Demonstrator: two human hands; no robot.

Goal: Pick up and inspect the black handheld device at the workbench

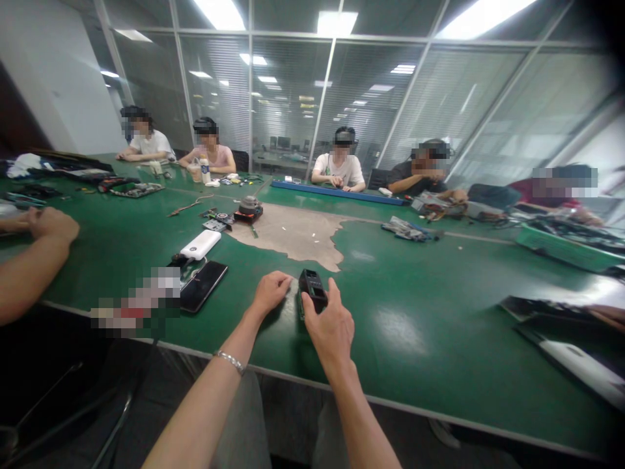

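While in right hand (334, 326), device (312, 284) (black)

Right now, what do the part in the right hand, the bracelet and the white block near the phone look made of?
Black part: likely moulded plastic, fairly matte, with crisp rectangular openings; the green edge could be circuit board, too small to confirm.
Bracelet: probably silvery metal, given its bright glints.
White block: likely smooth plastic, uniform colour, rounded corners.

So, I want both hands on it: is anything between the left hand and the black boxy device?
Nothing visible; only a narrow strip of green tabletop shows between the left hand and the black boxy device.
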